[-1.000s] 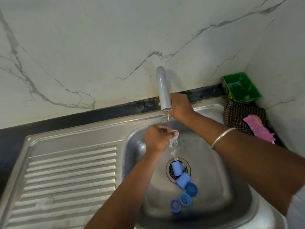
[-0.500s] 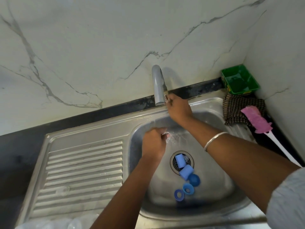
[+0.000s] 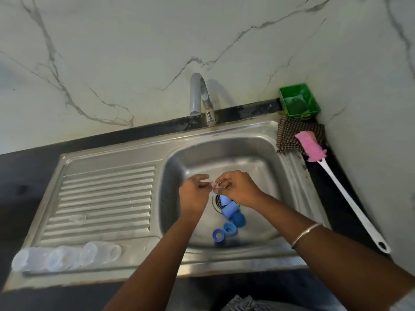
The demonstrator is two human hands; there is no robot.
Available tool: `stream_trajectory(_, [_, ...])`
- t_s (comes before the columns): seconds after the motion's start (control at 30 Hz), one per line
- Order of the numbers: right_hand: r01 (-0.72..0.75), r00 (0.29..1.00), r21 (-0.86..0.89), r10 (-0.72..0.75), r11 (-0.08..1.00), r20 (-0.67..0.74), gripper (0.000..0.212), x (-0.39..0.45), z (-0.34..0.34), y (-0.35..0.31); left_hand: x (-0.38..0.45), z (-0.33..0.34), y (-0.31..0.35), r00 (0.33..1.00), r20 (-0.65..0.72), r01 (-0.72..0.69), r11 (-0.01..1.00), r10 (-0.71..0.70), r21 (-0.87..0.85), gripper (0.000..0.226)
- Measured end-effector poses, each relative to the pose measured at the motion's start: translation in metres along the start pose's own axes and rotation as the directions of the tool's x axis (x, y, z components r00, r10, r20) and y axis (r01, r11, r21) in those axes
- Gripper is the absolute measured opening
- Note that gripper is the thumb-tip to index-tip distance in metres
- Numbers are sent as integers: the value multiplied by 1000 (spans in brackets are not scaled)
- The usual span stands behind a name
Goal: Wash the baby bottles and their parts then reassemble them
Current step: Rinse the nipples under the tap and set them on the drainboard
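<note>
A: While both hands sit over the sink basin [image 3: 258, 153], the left hand [image 3: 195, 194] and the right hand [image 3: 238, 189] meet above the drain, fingers curled narrow, pinching one small clear part [image 3: 213, 187] between them. Too blurred to say which part.

B: Where are the other bottle parts?

A: Blue caps and rings [image 3: 231, 215] lie in a cluster on the basin floor, starting at the drain and trailing toward the near side. Two are tube-shaped caps, the rest are rings or collars, touching or just beside each other. Three clear bottles [image 3: 65, 258] lie on their sides in a row at the near left edge of the draining board [image 3: 105, 198], side by side.

B: Tap?

A: Faucet [image 3: 199, 97] stands at the far rim of the sink, spout curving toward the basin. Cannot tell any water running.

B: Right side?

A: A green tub [image 3: 298, 101] sits in the far right corner against the wall. A checked cloth [image 3: 292, 135] lies just near of it, and a pink-headed bottle brush [image 3: 341, 185] rests with its head on the cloth, white handle running near-right along the dark desk [image 3: 22, 176]. A metal bangle [image 3: 306, 234] sits on the right forearm.
</note>
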State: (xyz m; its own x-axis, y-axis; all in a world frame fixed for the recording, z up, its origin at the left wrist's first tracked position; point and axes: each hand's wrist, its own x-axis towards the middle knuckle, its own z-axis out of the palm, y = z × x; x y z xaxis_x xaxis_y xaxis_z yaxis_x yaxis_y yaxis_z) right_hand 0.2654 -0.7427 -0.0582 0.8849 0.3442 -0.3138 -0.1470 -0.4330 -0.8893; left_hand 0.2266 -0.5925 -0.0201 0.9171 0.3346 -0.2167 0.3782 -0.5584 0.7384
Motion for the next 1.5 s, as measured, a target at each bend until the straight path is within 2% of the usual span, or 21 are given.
stream_trajectory(0.07, [8, 1000, -61, -7, 998, 26, 20, -8, -1, 1, -9, 2, -4, 999, 25, 35, 999, -34, -23, 22])
stream_trajectory(0.13, [31, 998, -115, -25, 993, 58, 16, -15, 1, 4, -17, 5, -9, 998, 66, 6, 1000, -7, 13, 18])
stream_trajectory(0.3, [96, 994, -238, -82, 967, 71, 18, -25, 9, 7, -32, 3, -21, 995, 93, 38, 997, -32, -63, 24])
stream_trajectory(0.43, [106, 989, -254, -129, 961, -75, 22, -23, 14, 3, -31, -10, -30, 991, 116, 77, 989, -62, -127, 18])
stream_trajectory(0.53, [103, 965, -189, -144, 977, -220, 22, -22, 23, -8, -24, -26, -42, 994, 110, -15, 1000, 15, -7, 17])
stream_trajectory(0.6, [194, 924, -228, -256, 954, -283, 34, -24, 30, -16, -21, -34, -48, 994, 98, -52, 995, 44, 83, 17])
stream_trajectory(0.67, [257, 875, -353, -371, 900, -310, 38, -23, 40, -20, -15, -43, -56, 996, 73, -53, 991, 45, 120, 16])
stream_trajectory(0.7, [212, 892, -420, -350, 883, -286, 37, -23, 43, -21, -12, -46, -60, 998, 58, -46, 990, 39, 132, 16])
stream_trajectory(0.77, [-13, 964, -550, -135, 835, -228, 33, -19, 52, -23, -7, -53, -68, 998, 43, -41, 989, 35, 145, 19])
stream_trajectory(0.8, [-76, 970, -564, -70, 822, -233, 32, -16, 58, -24, -5, -56, -72, 999, 41, -38, 988, 32, 152, 20])
stream_trajectory(0.87, [-85, 955, -495, -71, 865, -289, 29, -12, 66, -26, 0, -60, -79, 998, 40, -44, 986, 38, 158, 22])
stream_trajectory(1.0, [-112, 967, -471, -12, 875, -254, 28, 5, 85, -44, 8, -68, -99, 996, 30, -85, 982, 81, 171, 20])
stream_trajectory(1.07, [-51, 961, -381, -59, 923, -271, 25, 14, 92, -61, 11, -70, -106, 994, 27, -110, 978, 107, 179, 22])
stream_trajectory(1.13, [49, 961, -386, -149, 921, -232, 25, 26, 107, -85, 14, -77, -117, 994, 15, -112, 976, 111, 188, 25])
stream_trajectory(1.27, [224, 954, -515, -293, 828, -56, 27, 52, 144, -132, 17, -86, -139, 994, -21, -104, 970, 111, 219, 28])
stream_trajectory(1.4, [402, 915, -514, -336, 758, 221, 23, 73, 206, -162, 18, -91, -155, 993, -39, -103, 988, 108, 113, 16])
stream_trajectory(1.43, [438, 899, -522, -351, 732, 263, 24, 78, 220, -168, 18, -90, -157, 996, -24, -88, 993, 90, 80, 10])
stream_trajectory(1.5, [488, 872, -525, -361, 697, 330, 26, 88, 249, -177, 19, -95, -158, 999, -6, -33, 999, 33, -6, 15])
